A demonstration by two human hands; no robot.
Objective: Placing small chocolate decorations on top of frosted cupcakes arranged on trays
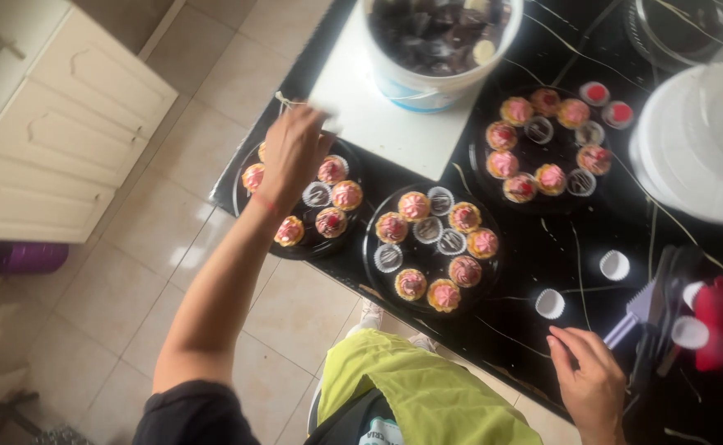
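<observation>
Black round tray [246, 202] flat under left hand [294, 152], no long axis.

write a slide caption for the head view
Left hand reaches over a black tray of pink tarts; right hand rests near an empty paper cup.

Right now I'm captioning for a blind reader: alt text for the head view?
A person's left hand reaches over a round black tray of pink-frosted cupcakes on a black counter, while the right hand rests near a purple-handled tool. Two more trays and a white bucket of dark pieces sit beyond.
</observation>
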